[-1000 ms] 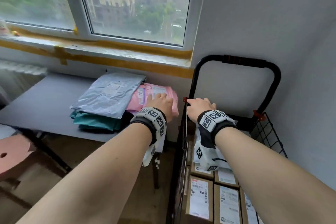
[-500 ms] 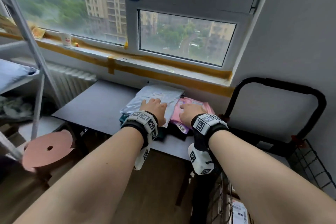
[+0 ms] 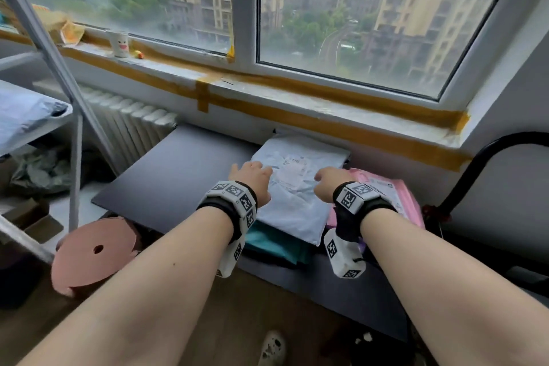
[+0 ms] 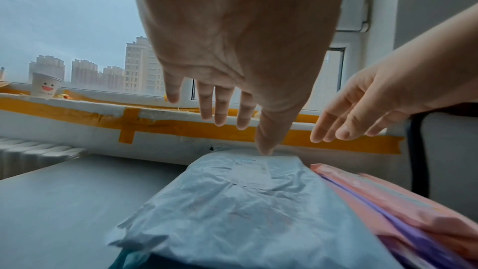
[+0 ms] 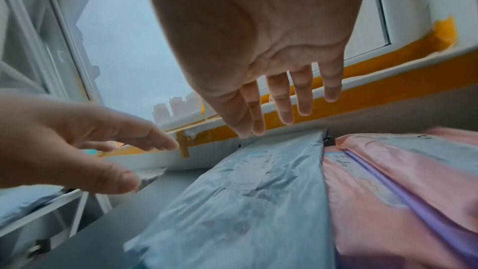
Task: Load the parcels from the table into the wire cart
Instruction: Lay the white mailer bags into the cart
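Big windows look out on tall buildings, and a sill with yellow tape runs under them. Below the sill stands a dark desk.

At the back right corner of the desk lies a pile of parcels. On top is a grey parcel with a white label. A teal parcel peeks out from under its near edge. Just beside it on the right lies a pink parcel, with a purple one tucked under it — only a thin strip of that shows.

Both hands float over the grey parcel. The left hand has its fingers straight and spread, holding nothing. The right hand is the same — fingers straight, palm down, nothing in it. Whether any fingertip touches the parcel is hard to tell.

The cart is at the far right, past the desk's right edge. Only its black handle shows; the wire part is cut off.

A white cup with a smiley face stands on the sill, far left. A radiator sits under the sill, left of the desk. A pink stool stands by the desk's near left corner. A metal shelf on the left holds a blue bag, and more stuff below it is too dark to make out.
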The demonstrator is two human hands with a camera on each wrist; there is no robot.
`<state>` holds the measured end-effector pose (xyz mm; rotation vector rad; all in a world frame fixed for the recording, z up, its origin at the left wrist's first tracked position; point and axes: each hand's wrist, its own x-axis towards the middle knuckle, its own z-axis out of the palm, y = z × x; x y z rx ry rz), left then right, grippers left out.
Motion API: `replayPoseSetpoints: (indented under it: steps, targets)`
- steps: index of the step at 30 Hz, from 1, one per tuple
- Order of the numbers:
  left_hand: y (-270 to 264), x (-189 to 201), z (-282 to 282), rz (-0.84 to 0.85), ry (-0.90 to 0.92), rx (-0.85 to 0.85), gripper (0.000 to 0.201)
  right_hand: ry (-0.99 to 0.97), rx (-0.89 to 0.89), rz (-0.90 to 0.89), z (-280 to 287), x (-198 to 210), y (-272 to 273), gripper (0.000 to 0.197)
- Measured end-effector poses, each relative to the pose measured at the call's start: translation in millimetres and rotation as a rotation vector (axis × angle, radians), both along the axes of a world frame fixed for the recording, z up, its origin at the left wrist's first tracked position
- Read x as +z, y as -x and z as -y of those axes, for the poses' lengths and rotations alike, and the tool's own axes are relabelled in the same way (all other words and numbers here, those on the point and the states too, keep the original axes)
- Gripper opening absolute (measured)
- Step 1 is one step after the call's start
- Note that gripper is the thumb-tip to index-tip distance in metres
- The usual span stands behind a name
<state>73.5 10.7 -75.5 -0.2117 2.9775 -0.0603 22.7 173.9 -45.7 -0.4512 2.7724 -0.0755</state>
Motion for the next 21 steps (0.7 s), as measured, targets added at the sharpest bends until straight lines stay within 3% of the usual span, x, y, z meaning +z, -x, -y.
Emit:
replayPoseSetpoints:
  steps: [10, 14, 21]
  targets:
    - [150.9, -39.7, 47.7, 0.101, -0.067, 0.03, 0.049, -0.036, -0.083, 0.088, 33.7, -42.9, 161.9, 0.041]
    - [179.9, -55.2, 53.0, 0.155, -0.17, 0.105, 0.052, -0.05, -0.148, 0.137, 38.6, -64.3, 191.0, 0.043]
    - [214.8, -76.7, 58.3, 0.272, -0.383, 0.236, 0.075, -0.014, -0.326, 0.182, 22.4, -85.1, 226.2, 0.049]
